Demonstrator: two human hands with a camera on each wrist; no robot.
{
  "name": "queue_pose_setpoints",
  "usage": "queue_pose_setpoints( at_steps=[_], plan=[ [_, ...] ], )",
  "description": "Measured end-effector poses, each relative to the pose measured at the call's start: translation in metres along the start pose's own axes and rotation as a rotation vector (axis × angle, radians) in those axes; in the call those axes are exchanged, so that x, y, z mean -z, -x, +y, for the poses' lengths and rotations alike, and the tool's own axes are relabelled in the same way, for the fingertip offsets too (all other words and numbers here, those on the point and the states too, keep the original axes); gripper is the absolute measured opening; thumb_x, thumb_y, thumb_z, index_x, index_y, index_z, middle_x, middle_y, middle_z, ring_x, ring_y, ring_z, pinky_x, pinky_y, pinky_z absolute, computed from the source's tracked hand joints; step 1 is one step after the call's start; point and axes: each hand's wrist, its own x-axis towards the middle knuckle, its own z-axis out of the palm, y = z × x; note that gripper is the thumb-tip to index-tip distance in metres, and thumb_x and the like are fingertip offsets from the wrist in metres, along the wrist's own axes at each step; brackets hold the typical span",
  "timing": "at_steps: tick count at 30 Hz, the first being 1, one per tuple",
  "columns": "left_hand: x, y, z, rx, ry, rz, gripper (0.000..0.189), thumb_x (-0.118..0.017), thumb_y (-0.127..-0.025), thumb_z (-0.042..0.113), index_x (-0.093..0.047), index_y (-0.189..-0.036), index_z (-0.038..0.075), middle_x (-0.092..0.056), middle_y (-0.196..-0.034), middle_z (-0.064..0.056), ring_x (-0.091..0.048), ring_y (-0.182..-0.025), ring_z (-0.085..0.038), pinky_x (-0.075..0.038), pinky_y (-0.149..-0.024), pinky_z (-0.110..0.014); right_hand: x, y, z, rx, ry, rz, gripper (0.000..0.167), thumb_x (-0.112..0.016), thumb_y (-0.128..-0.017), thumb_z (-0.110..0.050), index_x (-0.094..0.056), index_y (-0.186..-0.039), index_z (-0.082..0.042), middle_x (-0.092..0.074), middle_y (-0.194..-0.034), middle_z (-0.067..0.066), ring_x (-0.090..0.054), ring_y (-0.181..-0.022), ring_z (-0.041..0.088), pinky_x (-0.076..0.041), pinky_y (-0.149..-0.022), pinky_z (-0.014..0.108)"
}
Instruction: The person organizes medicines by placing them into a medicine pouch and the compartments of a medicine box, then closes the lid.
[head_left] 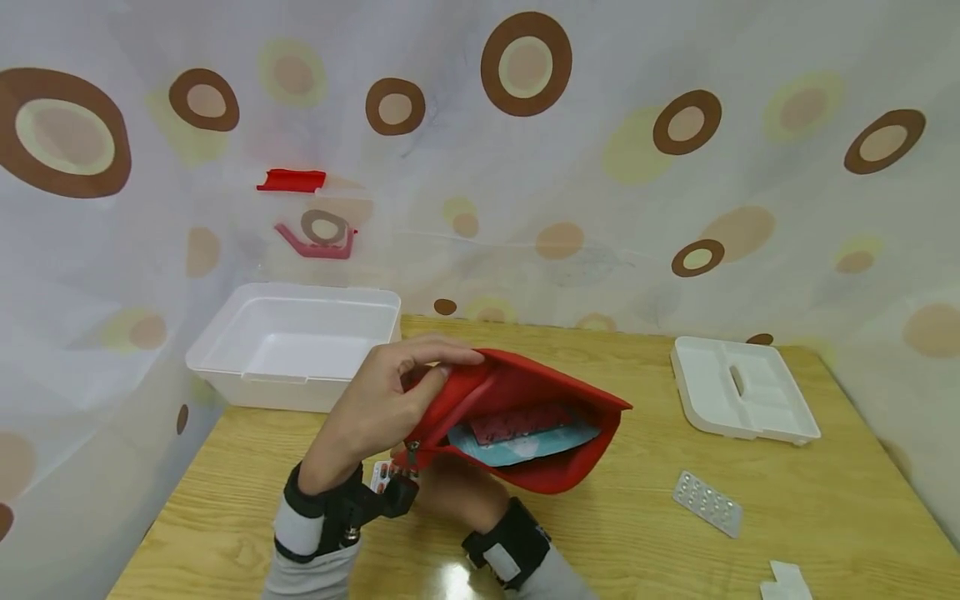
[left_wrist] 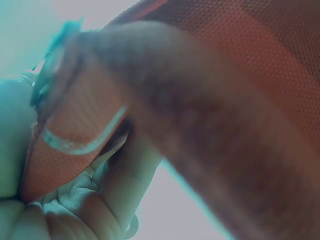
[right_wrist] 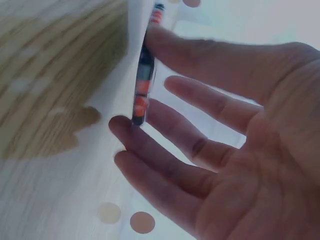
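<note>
Left hand holds a red pouch by its edge while the right pinches a blister pack of capsules

The left hand (head_left: 390,392) is curled over the near-left corner of a red zip pouch (head_left: 525,379), thumb and fingers closed on the fabric. The pouch is held above the wooden table (head_left: 615,542), its mouth gaping toward the head camera. Inside lie a light-blue packet (head_left: 517,452) and, on its far side, a dark-red packet (head_left: 517,423). A zipper pull (head_left: 412,448) hangs at the corner near the left wrist.

The right hand (right_wrist: 250,160) is partly hidden under the pouch in the head view. The right wrist view shows its thumb and fingers pinching a blister pack of orange-red capsules (right_wrist: 142,87), seen edge-on, with the other fingers partly spread. From above, part of that pack shows just beside the left wrist.

A white bin (head_left: 240,390) stands at the back left. To the right are a white compartmented tray (head_left: 701,375), a silver blister pack (head_left: 707,503) and, near the lower edge, a white paper piece (head_left: 786,583). A circle-patterned sheet (head_left: 465,158) covers the wall behind.
</note>
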Motion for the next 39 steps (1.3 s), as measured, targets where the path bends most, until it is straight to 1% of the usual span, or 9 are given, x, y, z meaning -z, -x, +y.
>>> queue_pose_setpoints(
  at_steps=[5,12,16,20,22,25,29,34,39],
  plan=[
    [0.001,0.001,0.000,0.006,0.013,-0.003,0.036,-0.051,-0.100,0.001,-0.076,-0.119,0.020,-0.069,-0.125,0.003,-0.063,-0.114,-0.019,-0.059,-0.083,-0.039,0.005,0.002,-0.003,0.001,-0.026,-0.040,0.017,-0.063,-0.095,-0.013,-0.062,-0.078,-0.015,-0.037,-0.059,-0.010,-0.038,-0.057,0.005,-0.033,-0.060,0.021],
    [0.000,0.000,0.000,-0.005,0.014,-0.003,0.035,-0.051,-0.101,0.002,-0.076,-0.119,0.019,-0.069,-0.125,0.003,-0.063,-0.115,-0.017,-0.057,-0.086,-0.037,0.008,0.010,-0.015,0.092,-0.016,-0.087,0.022,-0.061,-0.099,-0.013,-0.063,-0.078,-0.021,-0.050,-0.068,-0.012,-0.046,-0.064,0.002,-0.041,-0.067,0.018],
    [0.000,-0.001,0.001,-0.011,0.000,-0.002,0.034,-0.052,-0.101,0.002,-0.076,-0.119,0.018,-0.069,-0.126,0.002,-0.063,-0.115,-0.016,-0.056,-0.085,-0.034,0.009,0.020,-0.017,0.141,0.102,-0.123,0.022,-0.063,-0.098,-0.014,-0.055,-0.078,-0.021,-0.045,-0.068,-0.011,-0.045,-0.064,0.000,-0.040,-0.064,0.017],
    [0.001,-0.001,0.002,-0.002,0.008,0.000,0.033,-0.052,-0.102,0.003,-0.076,-0.119,0.019,-0.069,-0.126,0.002,-0.065,-0.113,-0.017,-0.057,-0.083,-0.035,0.018,0.031,-0.018,0.232,0.181,-0.113,0.019,-0.066,-0.095,-0.012,-0.063,-0.078,-0.019,-0.049,-0.070,-0.012,-0.045,-0.060,-0.001,-0.037,-0.057,0.013],
    [0.001,0.000,0.001,0.005,0.011,-0.006,0.032,-0.053,-0.102,0.004,-0.076,-0.119,0.019,-0.069,-0.127,0.002,-0.065,-0.112,-0.018,-0.058,-0.083,-0.035,0.025,0.039,-0.018,0.284,0.191,-0.121,0.018,-0.066,-0.095,-0.010,-0.072,-0.080,-0.018,-0.058,-0.077,-0.012,-0.050,-0.067,-0.003,-0.039,-0.062,0.010],
    [0.002,0.001,0.001,0.022,0.006,-0.011,0.032,-0.053,-0.102,0.005,-0.075,-0.120,0.019,-0.068,-0.128,0.002,-0.064,-0.112,-0.019,-0.058,-0.082,-0.035,0.034,0.052,-0.018,0.326,0.205,-0.166,0.016,-0.065,-0.098,-0.012,-0.079,-0.097,-0.018,-0.066,-0.101,-0.010,-0.058,-0.091,-0.003,-0.046,-0.081,0.010],
    [0.005,0.004,0.000,0.037,0.010,-0.004,0.032,-0.053,-0.102,0.005,-0.075,-0.120,0.019,-0.067,-0.129,0.001,-0.065,-0.111,-0.021,-0.058,-0.080,-0.035,0.045,0.069,-0.020,0.308,0.197,-0.235,0.017,-0.066,-0.100,-0.020,-0.080,-0.109,-0.023,-0.066,-0.120,-0.008,-0.058,-0.112,0.001,-0.048,-0.095,0.017],
    [0.005,0.003,0.000,0.029,0.029,-0.017,0.032,-0.052,-0.103,0.005,-0.074,-0.122,0.018,-0.066,-0.130,0.000,-0.066,-0.109,-0.023,-0.059,-0.080,-0.036,0.061,0.088,-0.027,0.304,0.166,-0.264,0.020,-0.075,-0.093,-0.029,-0.079,-0.111,-0.024,-0.066,-0.124,-0.007,-0.058,-0.115,0.002,-0.048,-0.095,0.018],
    [0.003,0.002,0.001,0.024,0.034,-0.020,0.032,-0.052,-0.103,0.005,-0.074,-0.121,0.018,-0.066,-0.130,0.000,-0.067,-0.109,-0.023,-0.059,-0.080,-0.037,0.075,0.102,-0.036,0.390,0.141,-0.247,0.020,-0.076,-0.092,-0.011,-0.079,-0.110,-0.019,-0.069,-0.112,-0.011,-0.059,-0.105,-0.004,-0.048,-0.089,0.013]
  ],
)
